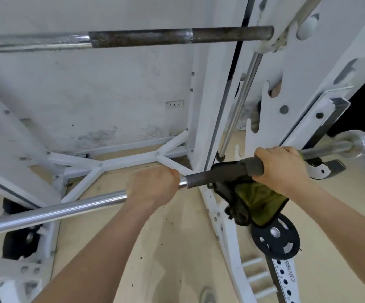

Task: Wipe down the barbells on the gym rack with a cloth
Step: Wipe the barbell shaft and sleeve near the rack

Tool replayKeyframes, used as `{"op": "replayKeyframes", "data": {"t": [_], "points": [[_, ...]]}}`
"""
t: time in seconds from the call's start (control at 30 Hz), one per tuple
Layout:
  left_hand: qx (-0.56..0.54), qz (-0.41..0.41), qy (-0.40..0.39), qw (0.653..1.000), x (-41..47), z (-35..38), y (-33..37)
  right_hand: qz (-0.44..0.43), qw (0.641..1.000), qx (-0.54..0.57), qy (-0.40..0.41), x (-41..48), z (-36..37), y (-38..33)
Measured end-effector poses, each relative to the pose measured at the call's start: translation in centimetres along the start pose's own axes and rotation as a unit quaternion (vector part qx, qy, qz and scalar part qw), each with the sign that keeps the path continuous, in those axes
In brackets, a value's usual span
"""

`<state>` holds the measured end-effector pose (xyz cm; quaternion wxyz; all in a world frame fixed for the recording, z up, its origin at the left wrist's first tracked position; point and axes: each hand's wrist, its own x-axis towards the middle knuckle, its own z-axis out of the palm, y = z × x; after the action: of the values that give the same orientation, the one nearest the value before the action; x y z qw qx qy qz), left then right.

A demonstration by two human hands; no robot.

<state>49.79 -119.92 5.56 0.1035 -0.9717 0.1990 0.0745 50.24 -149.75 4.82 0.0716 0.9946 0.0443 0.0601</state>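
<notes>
**Both hands on the lower bar, cloth under your right**

Your right hand (283,166) is curled over the cloth (251,197), clamping it around the lower barbell (52,212). The dark part of the cloth is wrapped over the bar just left of your knuckles. The rest hangs below your wrist in loose folds, with an olive-green face and a dark edge.

Your left hand (153,184) is closed in a fist straight onto the bare bar, a little to the left of the cloth. A short dark knurled section (199,179) shows between your two hands.

The bar runs from lower left up to the right, across the white rack (201,106). Its shiny collar (361,142) shows beyond your right hand.

Well above, the upper barbell (137,38) lies across the rack, with a rusty brown stretch toward its right end.

Below the hanging cloth a black weight plate (275,238) sits on a peg of the rack. A wall socket (174,104) is on the stained wall behind, and a pale wooden floor (177,237) lies beneath your arms.
</notes>
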Motion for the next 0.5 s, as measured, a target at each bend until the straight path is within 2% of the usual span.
{"op": "replayKeyframes", "data": {"t": [0.07, 0.13, 0.2, 0.27, 0.33, 0.4, 0.5], "points": [[0.002, -0.003, 0.006, 1.000, 0.0, -0.1, 0.1, 0.034, 0.999, 0.024, 0.035, -0.5, -0.2, -1.8], [0.010, -0.011, 0.001, 1.000, 0.1, -0.3, 0.1, 0.034, 0.996, 0.053, 0.056, -0.9, -0.4, -6.5], [0.034, -0.023, -0.004, 0.999, -0.3, -0.4, 0.1, -0.023, 0.995, 0.077, 0.058, -1.2, -0.3, -12.5], [0.067, -0.032, -0.001, 0.997, -0.6, -0.4, 0.5, -0.089, 0.986, 0.111, 0.087, -1.5, -0.6, -15.5], [0.099, -0.026, -0.004, 0.995, -0.6, -0.3, 0.7, -0.140, 0.977, 0.116, 0.107, -1.1, -0.6, -13.9], [0.115, -0.029, -0.023, 0.993, -0.5, -0.5, 0.9, -0.148, 0.981, 0.094, 0.078, -0.9, -0.4, -9.3], [0.125, -0.037, -0.041, 0.991, -0.7, -0.9, 1.3, -0.055, 0.996, 0.051, 0.040, -0.6, 0.2, -0.5]]}}
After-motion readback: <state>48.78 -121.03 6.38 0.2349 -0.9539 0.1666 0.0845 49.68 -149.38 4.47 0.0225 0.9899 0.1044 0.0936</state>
